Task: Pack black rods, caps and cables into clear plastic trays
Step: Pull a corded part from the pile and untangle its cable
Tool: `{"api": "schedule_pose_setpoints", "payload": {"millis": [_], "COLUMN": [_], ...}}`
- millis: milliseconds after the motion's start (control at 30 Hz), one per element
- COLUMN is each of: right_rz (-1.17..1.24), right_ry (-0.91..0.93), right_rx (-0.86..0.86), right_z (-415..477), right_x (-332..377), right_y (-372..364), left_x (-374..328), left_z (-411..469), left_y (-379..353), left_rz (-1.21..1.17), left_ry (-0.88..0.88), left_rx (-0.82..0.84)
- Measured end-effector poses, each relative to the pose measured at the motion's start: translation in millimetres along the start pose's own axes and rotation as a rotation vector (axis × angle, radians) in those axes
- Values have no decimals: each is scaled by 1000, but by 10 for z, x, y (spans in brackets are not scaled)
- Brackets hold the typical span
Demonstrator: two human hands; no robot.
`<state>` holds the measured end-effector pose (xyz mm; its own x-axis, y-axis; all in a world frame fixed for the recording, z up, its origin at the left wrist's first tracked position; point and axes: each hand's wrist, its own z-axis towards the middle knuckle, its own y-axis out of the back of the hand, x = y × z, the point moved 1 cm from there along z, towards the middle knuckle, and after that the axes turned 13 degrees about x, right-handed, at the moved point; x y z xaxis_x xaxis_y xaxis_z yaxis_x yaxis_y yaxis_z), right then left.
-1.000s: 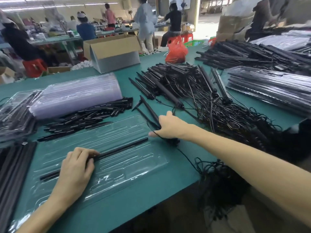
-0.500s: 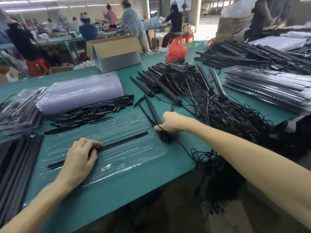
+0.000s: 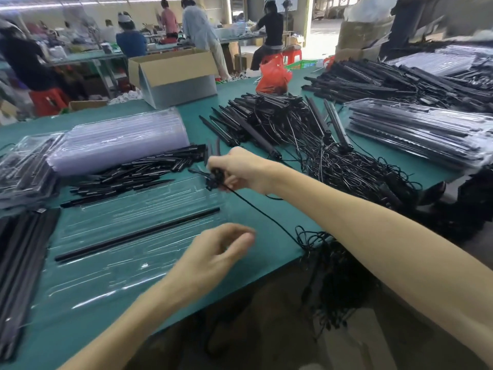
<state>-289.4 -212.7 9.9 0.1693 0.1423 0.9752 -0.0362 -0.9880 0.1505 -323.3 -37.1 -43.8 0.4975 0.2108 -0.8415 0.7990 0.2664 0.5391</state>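
The right hand [image 3: 240,172] has its grip closed around a cabled rod [image 3: 213,166], fist clenched at the plug end, with the rod's blurred tip poking up toward twelve o'clock and its cable [image 3: 264,218] trailing down toward five o'clock to the bench [image 3: 280,209] edge. My guess is it's held high like that to draw the cable free of the tangled heap [image 3: 306,145] lying at two o'clock, before it goes down into the tray. The forearm reaches in long from the lower right, wrist slightly cocked.

The left hand [image 3: 213,259] hovers at seven o'clock from that grip, empty, fingers loosely curled and parted, palm turned inward, seemingly ready to catch the cable or steady the rod.

Beneath both lies the clear plastic tray [image 3: 112,268], with one plain black rod [image 3: 138,233] already seated in a channel, running diagonally. Short caps [image 3: 138,172] are piled at ten o'clock, against a stack of empty trays [image 3: 117,140].
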Motion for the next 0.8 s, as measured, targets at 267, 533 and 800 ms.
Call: {"api": "schedule_pose_setpoints", "payload": {"millis": [267, 533, 800], "right_rz": [66, -73, -312], "right_ry": [113, 0, -16], "right_rx": [44, 69, 89], "right_z": [107, 4, -470], "right_x": [334, -56, -239], "right_y": [-188, 180, 485], "left_x": [-361, -219, -147], "left_z": [399, 346, 274], "left_y": [-165, 560, 674], "left_rz": [-643, -669, -647], "left_ry": [-177, -193, -190], "left_rx": [-96, -318, -292]}}
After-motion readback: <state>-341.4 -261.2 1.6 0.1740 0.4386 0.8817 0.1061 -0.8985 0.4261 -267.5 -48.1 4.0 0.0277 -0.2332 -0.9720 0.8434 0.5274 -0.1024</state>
